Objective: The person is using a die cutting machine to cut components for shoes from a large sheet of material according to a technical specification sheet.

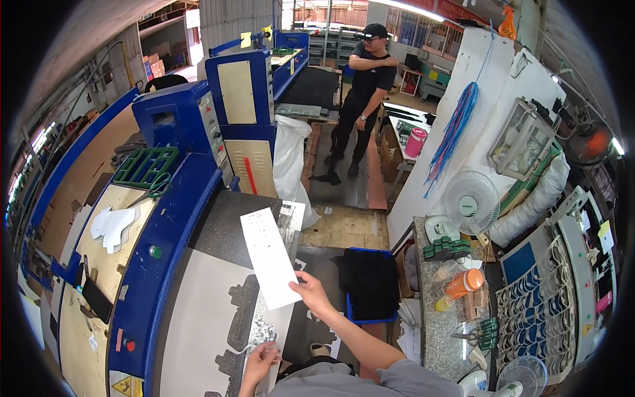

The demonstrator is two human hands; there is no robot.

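Note:
A long white rectangular sheet (pixel 268 258) is pinched at its lower right edge by my right hand (pixel 311 292). The sheet is tilted, with small dark marks near its top. Lower down, my left hand (pixel 261 362) is curled close to my body, above the edge of the worktable. A thin whitish loop shows beside its fingers; whether they grip it I cannot make out. Under and left of my hands lies a large pale sheet of material (pixel 198 311) with a notched, cut-out right edge, on a dark speckled table surface (pixel 231 221).
A blue press machine (pixel 182 218) stands left, bearing a green die frame (pixel 145 167) and white cut pieces (pixel 114 227). Right of me are a blue crate (pixel 348 306) of black material and a granite counter (pixel 433 337) with a fan (pixel 469 202). A person (pixel 370 79) stands ahead in the aisle.

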